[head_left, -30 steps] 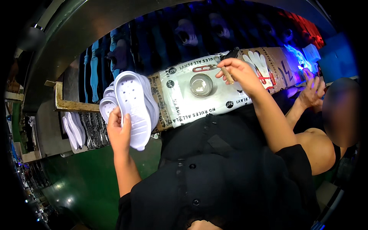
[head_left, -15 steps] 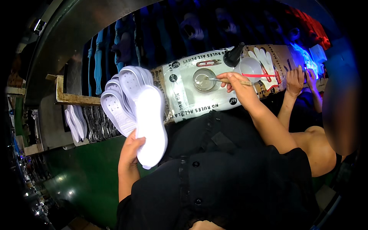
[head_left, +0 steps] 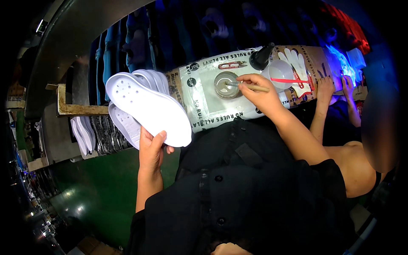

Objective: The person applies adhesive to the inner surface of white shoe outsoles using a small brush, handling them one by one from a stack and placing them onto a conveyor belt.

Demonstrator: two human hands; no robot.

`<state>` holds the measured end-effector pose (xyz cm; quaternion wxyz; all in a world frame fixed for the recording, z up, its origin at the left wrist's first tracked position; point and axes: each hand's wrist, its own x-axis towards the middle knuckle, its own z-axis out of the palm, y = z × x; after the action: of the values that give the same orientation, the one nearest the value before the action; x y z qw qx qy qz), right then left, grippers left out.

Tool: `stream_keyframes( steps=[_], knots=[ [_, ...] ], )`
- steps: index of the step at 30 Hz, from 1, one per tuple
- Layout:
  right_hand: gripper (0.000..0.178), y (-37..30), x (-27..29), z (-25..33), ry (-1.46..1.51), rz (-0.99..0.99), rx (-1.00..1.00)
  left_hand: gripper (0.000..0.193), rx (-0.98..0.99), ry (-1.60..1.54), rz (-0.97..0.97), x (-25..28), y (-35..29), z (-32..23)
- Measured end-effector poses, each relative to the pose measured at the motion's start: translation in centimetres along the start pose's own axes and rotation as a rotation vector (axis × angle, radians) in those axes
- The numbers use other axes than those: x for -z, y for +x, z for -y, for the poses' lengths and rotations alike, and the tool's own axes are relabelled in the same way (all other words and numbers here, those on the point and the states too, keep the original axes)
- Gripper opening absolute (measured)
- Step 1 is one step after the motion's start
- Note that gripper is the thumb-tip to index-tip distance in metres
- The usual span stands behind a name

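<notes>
My left hand [head_left: 151, 148] grips the near end of a white shoe sole [head_left: 157, 111], thumb on top. The sole lies tilted, its far end with small holes pointing to the upper left. Behind and under it are more white soles [head_left: 123, 121], partly covered. My right hand [head_left: 260, 94] is closed round the wooden handle of a brush [head_left: 257, 87]. The brush's tip is inside a round clear jar [head_left: 220, 94] with whitish contents, standing on the covered worktop [head_left: 204, 111].
Beyond the jar lie red thread snips [head_left: 231, 65] and a black cone-shaped bottle [head_left: 260, 58]. A translucent cup [head_left: 279, 70], white gloves [head_left: 293, 63] and red-handled tools are to the right. A co-worker's hand [head_left: 326, 88] is close by. More soles [head_left: 83, 134] stand at left.
The sole in my left hand has turned, its far end swinging left over the other soles. My right hand has shifted slightly up and left, the brush still in the jar.
</notes>
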<state>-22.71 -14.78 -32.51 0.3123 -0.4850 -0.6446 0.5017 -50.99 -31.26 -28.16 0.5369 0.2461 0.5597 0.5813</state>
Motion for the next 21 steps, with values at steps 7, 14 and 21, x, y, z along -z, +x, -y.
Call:
stream_keyframes(
  steps=[7,14,21],
  knots=[
    [0.017,0.0,0.6,-0.1,-0.115,0.099,0.057,0.049,0.025,0.067,0.008,-0.8,0.6,0.9],
    [0.013,-0.2,1.3,1.4,-0.065,0.040,0.087,0.047,-0.063,0.136,-0.021,-1.1,1.9,1.0],
    [0.016,-0.5,0.7,0.2,-0.134,-0.002,0.196,0.045,-0.192,0.207,-0.017,-3.5,3.5,0.8]
  ],
)
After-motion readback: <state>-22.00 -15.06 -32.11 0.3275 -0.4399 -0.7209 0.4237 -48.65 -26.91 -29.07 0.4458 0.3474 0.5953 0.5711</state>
